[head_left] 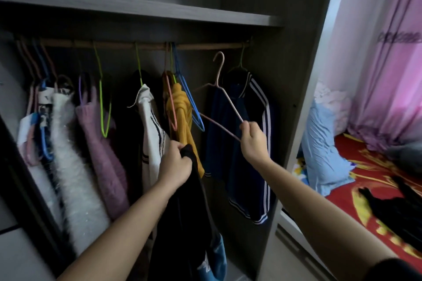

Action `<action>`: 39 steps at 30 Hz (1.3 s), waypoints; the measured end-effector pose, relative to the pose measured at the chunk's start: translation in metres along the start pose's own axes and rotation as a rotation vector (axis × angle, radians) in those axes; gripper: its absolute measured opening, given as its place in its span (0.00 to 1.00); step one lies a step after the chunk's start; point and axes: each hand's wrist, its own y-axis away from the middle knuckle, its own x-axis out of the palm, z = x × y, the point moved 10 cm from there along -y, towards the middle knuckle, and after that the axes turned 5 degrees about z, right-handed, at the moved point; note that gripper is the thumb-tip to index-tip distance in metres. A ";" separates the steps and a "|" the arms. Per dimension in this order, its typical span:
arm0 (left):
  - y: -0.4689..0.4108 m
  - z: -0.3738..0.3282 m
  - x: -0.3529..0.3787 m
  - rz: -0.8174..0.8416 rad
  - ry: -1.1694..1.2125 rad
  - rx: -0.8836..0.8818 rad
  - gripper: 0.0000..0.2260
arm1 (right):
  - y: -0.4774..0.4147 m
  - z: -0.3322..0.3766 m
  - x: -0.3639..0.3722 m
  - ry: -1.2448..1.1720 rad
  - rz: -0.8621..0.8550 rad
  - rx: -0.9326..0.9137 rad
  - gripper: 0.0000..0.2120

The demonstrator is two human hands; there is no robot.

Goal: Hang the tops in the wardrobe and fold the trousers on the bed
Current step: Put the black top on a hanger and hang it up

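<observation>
Right hand [252, 138] pinches pink hanger [228, 101] corner, hook up, tilted | left hand [175, 162] grips black top [182, 212], hanging down

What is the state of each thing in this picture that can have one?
Wardrobe: open.
Left hand: grips black top.
Right hand: pinches pink hanger's corner.
Black top: on no hanger, dangling from left hand.
Pink hanger: empty, off the rail, tilted.
Green hanger: empty, on the rail.
Navy jacket: hung on the rail.
Black garment: lies unfolded on the bed.
</observation>
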 end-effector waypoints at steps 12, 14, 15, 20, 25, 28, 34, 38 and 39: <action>-0.005 -0.065 0.173 0.424 0.127 0.057 0.27 | 0.090 -0.111 -0.162 -0.054 -0.146 -0.007 0.22; -0.006 -0.071 0.190 0.420 0.151 0.048 0.20 | 0.096 -0.125 -0.178 -0.046 -0.083 -0.002 0.21; -0.005 -0.074 0.197 0.420 0.151 0.042 0.18 | 0.099 -0.130 -0.182 -0.012 -0.019 0.001 0.21; 0.013 -0.104 0.229 0.453 0.056 0.104 0.18 | 0.090 -0.151 -0.177 0.228 0.247 0.090 0.19; 0.032 -0.123 0.252 0.500 -0.094 0.166 0.22 | 0.072 -0.118 -0.164 -0.474 0.237 0.154 0.18; 0.030 -0.116 0.248 0.449 -0.041 0.116 0.18 | 0.074 -0.119 -0.168 -0.420 0.199 0.197 0.16; 0.024 -0.113 0.230 0.244 0.031 0.020 0.11 | 0.102 -0.167 -0.147 -0.024 0.247 0.247 0.18; 0.033 -0.133 0.234 0.259 0.034 0.085 0.12 | 0.107 -0.184 -0.124 0.200 0.354 0.270 0.27; 0.031 -0.135 0.232 0.268 0.007 0.113 0.12 | 0.102 -0.190 -0.128 0.241 0.312 0.283 0.19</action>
